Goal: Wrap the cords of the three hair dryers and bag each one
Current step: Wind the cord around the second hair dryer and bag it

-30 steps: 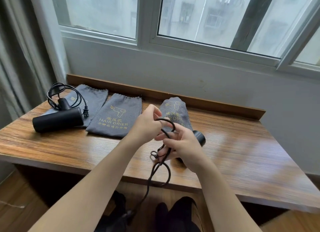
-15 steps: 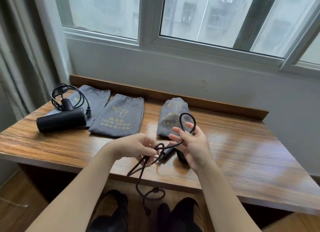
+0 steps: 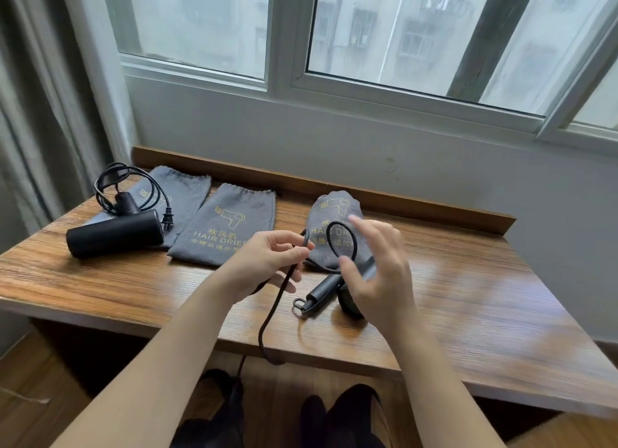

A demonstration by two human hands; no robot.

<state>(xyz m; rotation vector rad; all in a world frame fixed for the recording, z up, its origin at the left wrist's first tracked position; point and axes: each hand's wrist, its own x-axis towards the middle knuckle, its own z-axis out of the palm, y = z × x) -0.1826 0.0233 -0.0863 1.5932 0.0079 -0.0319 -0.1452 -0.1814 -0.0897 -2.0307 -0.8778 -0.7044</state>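
Wooden tabletop (image 3: 468, 300) under the window carries a black hair dryer (image 3: 322, 297) at six o'clock, its thin black cord (image 3: 281, 300) pinched by the left hand (image 3: 267, 263) and looped over the right hand (image 3: 378, 273), whose fingers are spread.

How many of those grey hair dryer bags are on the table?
3. The left bag lies partly under the black dryer; the middle bag lies flat; the right bag, bulging as if filled, sits behind the hands. None seem hidden.
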